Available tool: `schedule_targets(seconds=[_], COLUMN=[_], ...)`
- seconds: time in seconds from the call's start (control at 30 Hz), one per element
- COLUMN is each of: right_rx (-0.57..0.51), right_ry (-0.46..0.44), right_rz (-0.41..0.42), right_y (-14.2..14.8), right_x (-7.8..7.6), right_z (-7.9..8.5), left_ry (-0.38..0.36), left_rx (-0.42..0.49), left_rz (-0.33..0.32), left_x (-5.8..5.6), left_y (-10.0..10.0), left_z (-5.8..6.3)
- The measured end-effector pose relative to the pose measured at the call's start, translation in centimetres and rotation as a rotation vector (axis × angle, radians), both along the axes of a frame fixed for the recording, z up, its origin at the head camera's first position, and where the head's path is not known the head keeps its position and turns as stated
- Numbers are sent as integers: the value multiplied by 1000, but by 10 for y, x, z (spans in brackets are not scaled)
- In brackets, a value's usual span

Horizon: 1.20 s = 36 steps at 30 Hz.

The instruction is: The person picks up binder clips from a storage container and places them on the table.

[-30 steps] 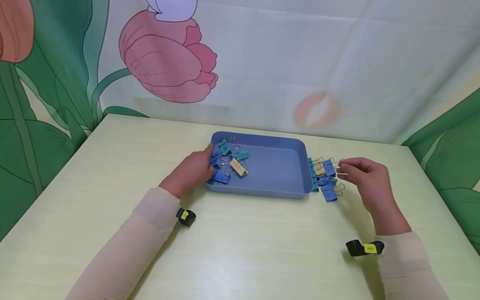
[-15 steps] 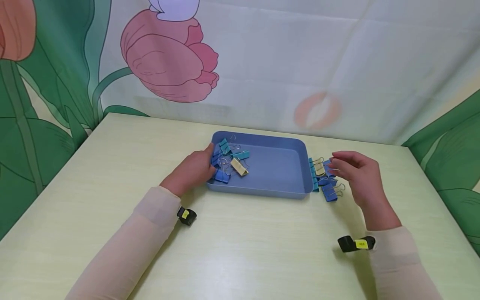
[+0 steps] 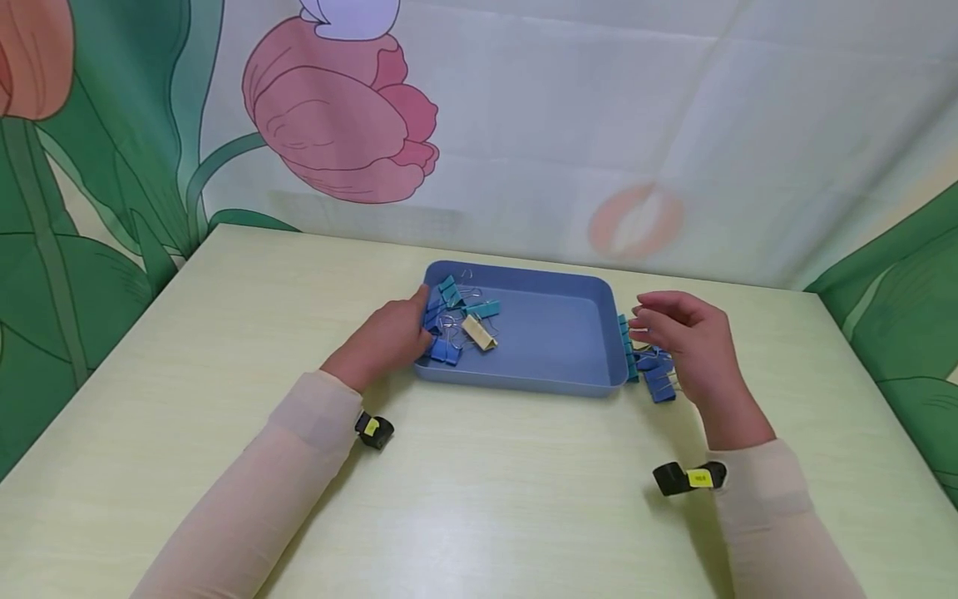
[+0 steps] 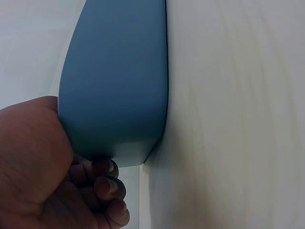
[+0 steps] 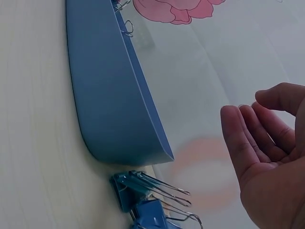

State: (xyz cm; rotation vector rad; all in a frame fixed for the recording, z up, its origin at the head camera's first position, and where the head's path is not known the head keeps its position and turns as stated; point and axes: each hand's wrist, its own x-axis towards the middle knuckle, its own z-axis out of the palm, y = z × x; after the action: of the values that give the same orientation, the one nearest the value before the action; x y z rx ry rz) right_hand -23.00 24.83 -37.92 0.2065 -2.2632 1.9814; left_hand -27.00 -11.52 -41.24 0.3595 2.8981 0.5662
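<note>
At the left end of a blue tray (image 3: 550,337), my left hand (image 3: 385,343) grips the wall; in the left wrist view its fingers (image 4: 110,187) curl by the tray's outer corner. Gathered in the tray's left part are several binder clips, among them a cream binder clip (image 3: 479,332), a teal one (image 3: 451,292) and a blue one (image 3: 446,353). My right hand (image 3: 688,358) hovers over the clips beside the tray's right end, fingers loosely bent, with nothing between thumb and fingertips. Below it lie a teal binder clip (image 3: 627,349) and a blue binder clip (image 3: 660,385), partly hidden.
The tray stands on a pale wooden table (image 3: 479,499), near its back edge. Behind hangs a white curtain (image 3: 524,141) printed with tulips and leaves. Each wrist carries a small black camera, such as the right one (image 3: 688,478).
My right hand has moved left over the clip pile towards the tray's right wall, and its fingers have come off the blue clip's wire handle. My left hand stays on the tray.
</note>
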Motion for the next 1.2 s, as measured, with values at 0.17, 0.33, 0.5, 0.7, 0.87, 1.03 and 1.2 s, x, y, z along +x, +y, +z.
schedule_targets(seconds=[0.17, 0.33, 0.5, 0.7, 0.87, 1.03, 1.2], right_rx=[-40, -39, -53, -52, -51, -53, -76], right_ry=[4, 11, 2, -9, 8, 18, 12], right_rz=[58, 88, 112, 120, 133, 146, 163], right_y=[-8, -16, -24, -30, -38, -49, -59], right_x=[-4, -7, -8, -5, -7, -12, -17], right_z=[0, -2, -2, -1, -2, -5, -8], left_ry=[-5, -5, -7, -17, -3, -2, 10], left_rx=[3, 2, 11, 20, 9, 1, -3], left_rz=[3, 4, 1, -10, -4, 2, 0], left_x=[-1, -1, 0, 0, 0, 0, 0], left_y=[-1, -2, -2, 2, 3, 2, 0], left_z=[1, 3, 2, 0, 0, 1, 1])
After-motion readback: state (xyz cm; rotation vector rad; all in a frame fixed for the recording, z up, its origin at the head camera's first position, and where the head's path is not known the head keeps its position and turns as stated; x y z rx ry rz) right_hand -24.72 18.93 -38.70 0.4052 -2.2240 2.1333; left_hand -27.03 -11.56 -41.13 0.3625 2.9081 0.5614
